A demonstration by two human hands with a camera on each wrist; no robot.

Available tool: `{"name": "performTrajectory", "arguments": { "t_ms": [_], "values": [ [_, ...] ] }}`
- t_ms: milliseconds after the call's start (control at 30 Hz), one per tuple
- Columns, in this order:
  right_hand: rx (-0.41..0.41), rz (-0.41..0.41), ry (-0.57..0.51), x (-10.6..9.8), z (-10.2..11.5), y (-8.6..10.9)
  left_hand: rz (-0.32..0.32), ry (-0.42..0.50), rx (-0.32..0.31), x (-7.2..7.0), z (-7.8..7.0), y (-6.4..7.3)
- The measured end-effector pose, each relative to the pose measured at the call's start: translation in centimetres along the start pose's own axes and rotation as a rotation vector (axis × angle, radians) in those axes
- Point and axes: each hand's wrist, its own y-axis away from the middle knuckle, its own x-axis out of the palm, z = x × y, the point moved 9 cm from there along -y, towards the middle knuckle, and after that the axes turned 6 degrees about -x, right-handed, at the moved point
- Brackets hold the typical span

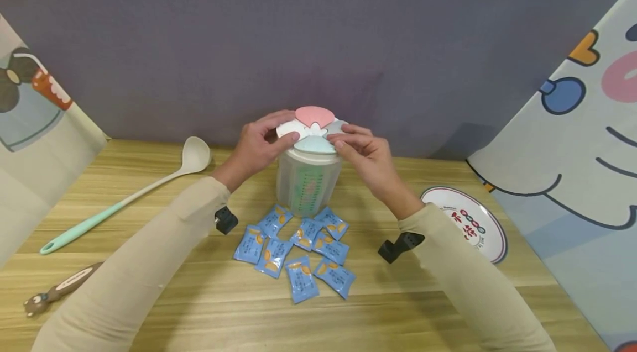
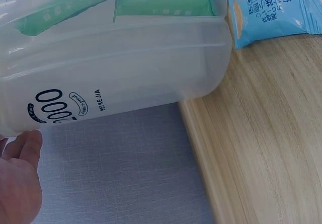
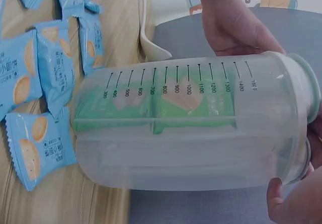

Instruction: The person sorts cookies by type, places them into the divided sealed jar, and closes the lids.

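A clear, ribbed storage canister point(image 1: 309, 186) with a measuring scale stands upright on the table. Green packets point(image 3: 193, 100) show through its wall. Its round lid point(image 1: 314, 130) carries several petal-shaped flaps: a pink flap point(image 1: 315, 115) at the back, a pale blue flap point(image 1: 316, 145) in front, and white and grey ones at the sides. My left hand point(image 1: 261, 139) grips the lid's left side, thumb on top, fingers behind the rim. From the right, my right hand point(image 1: 365, 156) holds the lid's edge, thumb beside the pale blue flap.
Several blue biscuit packets point(image 1: 301, 280) lie in front of the canister. On the left are a ladle point(image 1: 149, 190) with a mint handle and a brown bear-ended handle point(image 1: 69, 284). A printed white plate point(image 1: 490, 230) sits partly behind the right forearm. A grey panel point(image 1: 318, 37) stands behind.
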Motion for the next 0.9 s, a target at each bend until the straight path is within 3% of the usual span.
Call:
{"name": "performTrajectory", "arguments": {
  "t_ms": [333, 633, 900],
  "values": [
    [-0.015, -0.003, 0.065, 0.2, 0.2, -0.1, -0.004, -0.025, 0.003, 0.0, -0.2, 0.1],
    [-0.021, 0.011, 0.096, 1.0, 2.7, -0.1, -0.005, -0.03, 0.0, 0.0, -0.2, 0.1],
    [-0.052, 0.018, 0.104, 1.2, 2.9, -0.1, -0.003, -0.06, -0.004, -0.1, 0.0, 0.0]
  ]
}}
